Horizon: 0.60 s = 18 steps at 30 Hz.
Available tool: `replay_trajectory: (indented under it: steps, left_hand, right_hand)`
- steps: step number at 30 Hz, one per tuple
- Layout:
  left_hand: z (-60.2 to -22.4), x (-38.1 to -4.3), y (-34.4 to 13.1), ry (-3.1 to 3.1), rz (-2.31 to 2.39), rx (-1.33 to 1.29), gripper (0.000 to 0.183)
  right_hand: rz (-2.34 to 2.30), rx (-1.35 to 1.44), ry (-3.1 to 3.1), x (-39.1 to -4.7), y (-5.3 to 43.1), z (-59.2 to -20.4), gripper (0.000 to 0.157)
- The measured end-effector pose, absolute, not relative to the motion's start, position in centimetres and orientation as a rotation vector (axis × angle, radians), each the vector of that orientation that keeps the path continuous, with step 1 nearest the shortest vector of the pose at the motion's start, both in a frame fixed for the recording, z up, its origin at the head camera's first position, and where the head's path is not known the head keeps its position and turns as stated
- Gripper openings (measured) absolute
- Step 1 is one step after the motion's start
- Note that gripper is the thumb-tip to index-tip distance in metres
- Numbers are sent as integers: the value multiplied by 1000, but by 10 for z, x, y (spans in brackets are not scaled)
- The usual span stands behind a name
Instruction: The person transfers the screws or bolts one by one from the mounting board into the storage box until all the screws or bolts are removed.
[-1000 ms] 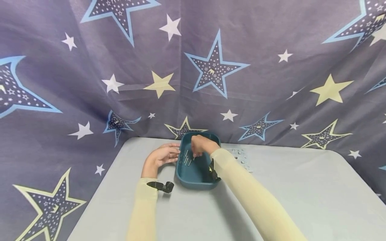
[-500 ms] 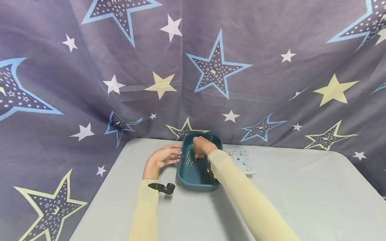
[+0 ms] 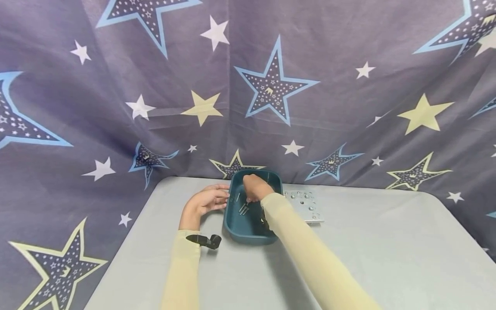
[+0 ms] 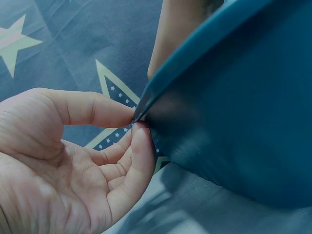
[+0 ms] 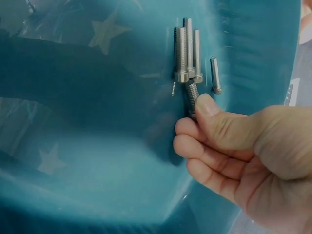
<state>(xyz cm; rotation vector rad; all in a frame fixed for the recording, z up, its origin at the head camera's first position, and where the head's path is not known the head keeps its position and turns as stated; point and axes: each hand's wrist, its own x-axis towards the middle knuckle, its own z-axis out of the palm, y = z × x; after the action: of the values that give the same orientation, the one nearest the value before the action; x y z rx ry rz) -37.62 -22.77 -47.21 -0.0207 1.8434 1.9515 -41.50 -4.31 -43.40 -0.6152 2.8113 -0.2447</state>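
Observation:
A teal plastic bin (image 3: 249,239) stands near the table's back edge. My left hand (image 3: 204,203) is at its left side; in the left wrist view the thumb and fingers pinch the rim (image 4: 195,41). Inside the bin, my right hand (image 3: 257,188) pinches a threaded socket-head bolt (image 5: 193,90) between thumb and fingers, the bolt's lower end hidden by them. Just beyond its tip lies a cluster of silver bolts (image 5: 182,56) on the bin floor. One shorter bolt (image 5: 216,75) lies apart from them, toward the bin wall.
Right of the bin lies a silver metal plate (image 3: 306,206) with holes and studs, partly behind the right sleeve. A small metal piece (image 5: 30,7) lies at the bin's far end in the right wrist view. A star-patterned curtain (image 3: 333,107) hangs behind the white table (image 3: 387,241).
My right hand has shifted slightly within the bin, and the bolts near it are rearranged into a tighter group. The left hand stays at the rim. The head view has swayed slightly.

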Motion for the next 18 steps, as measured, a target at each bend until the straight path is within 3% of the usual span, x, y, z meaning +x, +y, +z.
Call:
replay_trajectory:
  steps: [18]
  left_hand:
    - [-472, -376, -228, 1864, 1937, -10, 57]
  right_hand:
    - [-233, -579, 2816, -417, -44, -438, 10]
